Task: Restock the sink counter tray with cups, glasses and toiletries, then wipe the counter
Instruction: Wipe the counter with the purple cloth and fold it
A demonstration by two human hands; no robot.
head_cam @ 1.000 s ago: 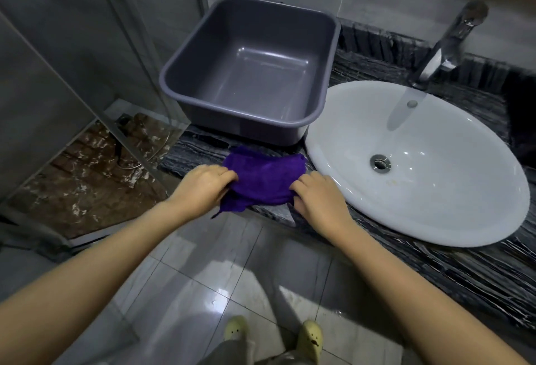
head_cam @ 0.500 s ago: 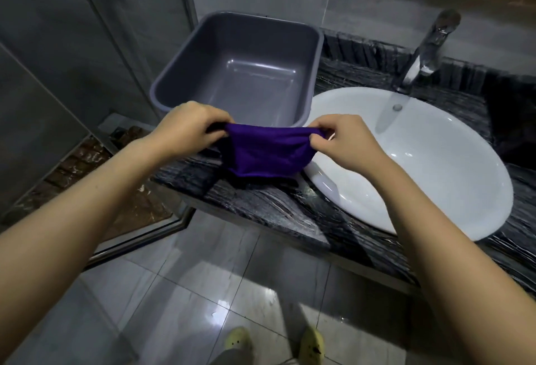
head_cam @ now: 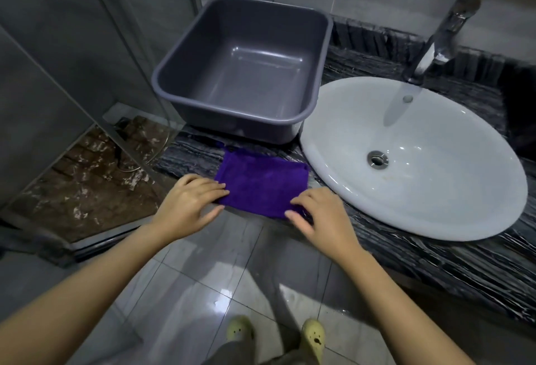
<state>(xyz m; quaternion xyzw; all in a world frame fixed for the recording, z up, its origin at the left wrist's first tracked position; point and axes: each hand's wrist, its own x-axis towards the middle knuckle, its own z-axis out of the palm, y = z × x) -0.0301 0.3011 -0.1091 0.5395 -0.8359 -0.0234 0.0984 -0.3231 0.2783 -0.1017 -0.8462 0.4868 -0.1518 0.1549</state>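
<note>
purple cloth point(head_cam: 262, 187) lay flat at worktop point(head_cam: 435, 263) front edge, hemmed by grey tub point(head_cam: 226, 108) at 12 and sink point(head_cam: 420, 190) at 3. left grip point(head_cam: 188, 205) and right grip point(head_cam: 322, 216) were loose-fingered, pressing its near corners. open room toward 6.

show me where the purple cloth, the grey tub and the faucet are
purple cloth point(head_cam: 261, 183), head view, middle of the flattened cloth
grey tub point(head_cam: 255, 80), head view, bare inside floor
faucet point(head_cam: 443, 36), head view, midway along the metal spout

One cloth point(head_cam: 262, 187), one tub point(head_cam: 324, 54), one sink point(head_cam: 435, 196), one tap point(head_cam: 443, 33), two hands (left hand point(head_cam: 188, 205), right hand point(head_cam: 323, 215)), seemingly two slippers point(head_cam: 313, 335).
</note>
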